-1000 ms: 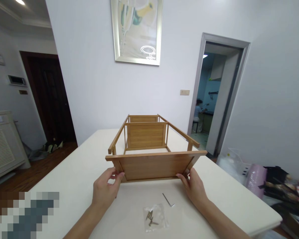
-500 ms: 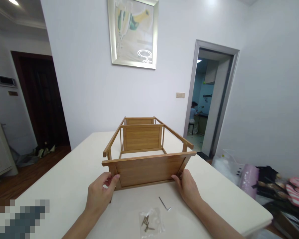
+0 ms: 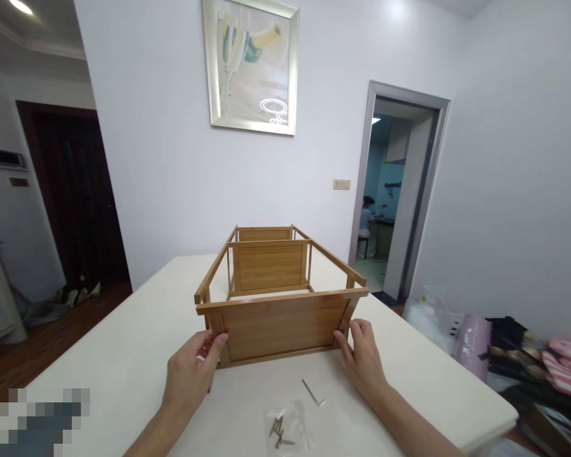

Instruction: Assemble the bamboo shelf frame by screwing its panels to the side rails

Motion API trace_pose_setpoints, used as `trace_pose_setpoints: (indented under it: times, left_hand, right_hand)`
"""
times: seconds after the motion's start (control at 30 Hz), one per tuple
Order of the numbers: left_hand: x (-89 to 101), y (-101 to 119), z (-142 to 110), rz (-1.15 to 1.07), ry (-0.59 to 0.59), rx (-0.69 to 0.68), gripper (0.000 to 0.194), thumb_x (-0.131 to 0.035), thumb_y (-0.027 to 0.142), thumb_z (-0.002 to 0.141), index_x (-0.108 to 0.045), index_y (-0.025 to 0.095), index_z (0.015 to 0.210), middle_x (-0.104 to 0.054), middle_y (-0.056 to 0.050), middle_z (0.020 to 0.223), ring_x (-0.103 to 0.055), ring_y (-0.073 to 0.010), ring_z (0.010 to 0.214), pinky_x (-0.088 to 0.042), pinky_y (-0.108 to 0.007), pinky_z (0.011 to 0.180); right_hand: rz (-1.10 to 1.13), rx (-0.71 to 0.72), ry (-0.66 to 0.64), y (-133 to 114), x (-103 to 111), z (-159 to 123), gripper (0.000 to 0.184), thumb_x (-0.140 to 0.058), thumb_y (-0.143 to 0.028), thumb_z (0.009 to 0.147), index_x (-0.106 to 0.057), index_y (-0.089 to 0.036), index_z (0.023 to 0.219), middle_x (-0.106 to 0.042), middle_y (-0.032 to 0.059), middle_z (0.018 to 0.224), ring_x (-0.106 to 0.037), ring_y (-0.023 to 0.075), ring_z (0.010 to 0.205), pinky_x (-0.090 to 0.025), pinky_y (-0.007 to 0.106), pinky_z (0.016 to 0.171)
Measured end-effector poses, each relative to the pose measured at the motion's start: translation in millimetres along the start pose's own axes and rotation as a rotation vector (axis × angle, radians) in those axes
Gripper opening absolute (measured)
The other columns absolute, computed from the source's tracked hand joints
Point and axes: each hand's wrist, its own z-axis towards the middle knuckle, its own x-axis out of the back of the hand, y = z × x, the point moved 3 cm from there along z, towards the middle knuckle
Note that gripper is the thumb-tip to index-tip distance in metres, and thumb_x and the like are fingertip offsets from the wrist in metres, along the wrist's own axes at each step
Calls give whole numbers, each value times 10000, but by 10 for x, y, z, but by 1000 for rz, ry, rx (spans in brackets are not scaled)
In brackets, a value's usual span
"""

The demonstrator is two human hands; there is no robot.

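Note:
A wooden panel (image 3: pixel 280 327) stands on edge at the near end of a wooden shelf frame (image 3: pixel 214 263), which lies on its side on the white table. My left hand (image 3: pixel 193 365) pinches the panel's left end, thumb on its front face. At the opposite end my right hand (image 3: pixel 361 355) grips the panel with the thumb in front and the fingers behind its edge. Below the panel lie an L-shaped hex key (image 3: pixel 313 392) and a clear plastic bag (image 3: pixel 299 428) with several bronze screws (image 3: pixel 278 431) in it.
The white table (image 3: pixel 109 355) reaches back to the wall, where a framed picture (image 3: pixel 252 63) hangs. Bags and a pink roll (image 3: pixel 473 343) are heaped right of the table. Through the doorway a person (image 3: pixel 367 222) sits in another room.
The panel's right end has shifted slightly left, and my right hand's fingers have changed position on it. My left hand keeps its hold. The whole view has tipped a little.

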Motion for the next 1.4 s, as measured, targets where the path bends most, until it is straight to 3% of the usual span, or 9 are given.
trace_pose_setpoints:
  times: [0.17,0.4,0.53,0.77,1.1,1.23,1.33,1.4]
  left_hand:
    - [9,44,-9,20,-8,-31,401,-498,589,814,-593,204,753,-625,3,653,-551,-157,583,-437,-250,577]
    - [36,47,-3,65,11,-12,422,-473,603,812,-530,208,673,-513,35,585,-477,-134,516,-400,-245,549]
    - [53,56,12,43,-1,12,431,-470,618,801,-549,209,691,-539,24,599,-500,-149,565,-416,-245,568]
    - [61,86,27,0,27,60,435,-517,634,751,-595,208,710,-602,8,615,-546,-170,604,-448,-251,592]
    - [71,24,24,-84,86,185,461,-634,632,677,-577,209,851,-683,5,681,-623,-188,643,-484,-292,650]
    - [72,24,11,-51,91,116,425,-608,622,711,-614,204,790,-642,-8,703,-596,-187,661,-475,-299,646]
    - [80,22,29,-31,158,17,413,-631,606,693,-616,201,771,-579,-11,755,-546,-175,654,-479,-328,667]
    - [71,-9,52,-116,199,64,437,-685,575,653,-585,199,852,-564,-15,849,-559,-174,687,-500,-343,673]
  right_hand:
    - [123,5,1,63,-34,3,225,-422,-401,933,-507,-214,1026,-463,136,1229,-470,268,1152,-429,463,979]
    - [304,-48,-92,130,-69,25,293,-352,-401,961,-544,-229,1100,-515,116,1275,-470,245,1204,-384,458,1048]
    - [342,-46,-72,86,-41,59,297,-351,-420,959,-562,-221,1021,-541,118,1200,-500,240,1137,-421,440,1001]
    - [311,-69,-47,29,-18,109,301,-370,-451,947,-530,-227,826,-534,63,881,-528,195,809,-493,345,735]
    - [276,-93,-8,68,12,86,334,-412,-460,931,-556,-211,761,-566,77,926,-555,205,867,-482,335,732]
    - [272,-81,-8,59,16,93,347,-409,-474,928,-549,-212,748,-570,76,908,-558,202,844,-486,330,723]
    - [263,-69,-12,38,27,101,349,-400,-476,929,-537,-214,745,-568,80,905,-556,210,845,-484,347,750]
    - [260,-70,-20,32,33,104,346,-393,-475,932,-534,-215,753,-564,82,908,-554,215,850,-483,356,757]
